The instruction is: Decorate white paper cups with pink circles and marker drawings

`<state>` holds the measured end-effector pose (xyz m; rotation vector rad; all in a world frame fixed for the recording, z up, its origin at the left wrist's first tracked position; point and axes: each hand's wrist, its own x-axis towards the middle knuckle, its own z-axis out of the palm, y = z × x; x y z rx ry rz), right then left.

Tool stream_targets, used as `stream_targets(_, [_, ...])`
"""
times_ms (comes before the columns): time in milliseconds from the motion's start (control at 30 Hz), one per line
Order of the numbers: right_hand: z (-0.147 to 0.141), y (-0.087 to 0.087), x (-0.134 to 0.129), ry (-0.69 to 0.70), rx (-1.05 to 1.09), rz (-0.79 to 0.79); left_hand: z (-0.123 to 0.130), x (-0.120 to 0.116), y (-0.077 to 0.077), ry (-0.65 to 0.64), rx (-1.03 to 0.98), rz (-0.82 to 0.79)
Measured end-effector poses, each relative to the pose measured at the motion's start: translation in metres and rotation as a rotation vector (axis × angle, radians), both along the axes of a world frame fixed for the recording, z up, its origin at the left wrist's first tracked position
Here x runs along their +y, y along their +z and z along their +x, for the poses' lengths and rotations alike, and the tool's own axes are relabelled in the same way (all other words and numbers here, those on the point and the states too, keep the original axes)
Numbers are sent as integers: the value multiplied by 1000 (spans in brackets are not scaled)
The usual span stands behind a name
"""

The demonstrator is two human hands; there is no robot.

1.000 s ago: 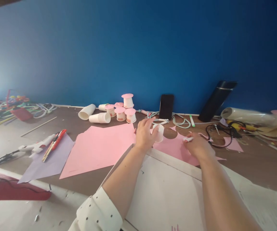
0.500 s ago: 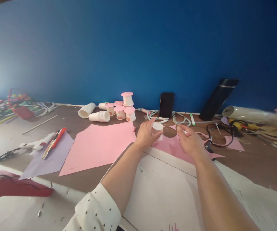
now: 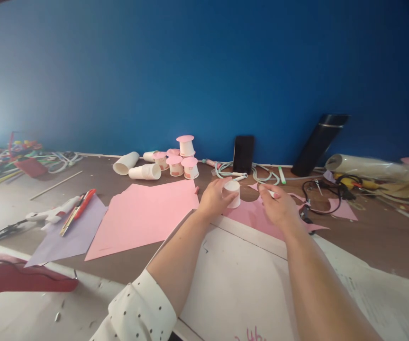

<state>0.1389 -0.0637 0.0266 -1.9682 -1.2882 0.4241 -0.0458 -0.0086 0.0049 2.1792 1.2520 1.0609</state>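
My left hand [image 3: 214, 199] is closed around a white paper cup [image 3: 231, 194], which stands with its bottom up above the pink paper. To the right of the cup, my right hand [image 3: 278, 204] pinches a small white object [image 3: 272, 193]; most of it is hidden by the fingers, so its kind is unclear. Beneath both hands lies a cut-out piece of pink paper [image 3: 249, 218]. Behind and left, several white cups topped with pink paper discs [image 3: 189, 166] are grouped, one stacked above the others.
A nested stack of paper cups [image 3: 145, 171] lies left. Pink sheets [image 3: 147, 213], a cutter knife [image 3: 78, 212] and a glue gun [image 3: 53, 210] are nearer. A phone [image 3: 243, 154] and a black bottle [image 3: 318, 144] lean on the wall. A white board [image 3: 240, 279] lies in front.
My left fingers have come down from above the cup and lie against its side, with the cup's bottom more exposed. The right hand keeps its pinch. The view has shifted slightly.
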Motion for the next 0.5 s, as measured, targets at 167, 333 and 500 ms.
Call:
stream_targets(167, [0,-1,1,-1,-7,-16,3,-1,-2,-33,-18,1])
stream_targets(333, [0,-2,0,7,5,-36,5,0,-4,-34,-22,11])
stream_targets(500, [1,-2,1,11,-9,-31,3,-3,1,-45,10,16])
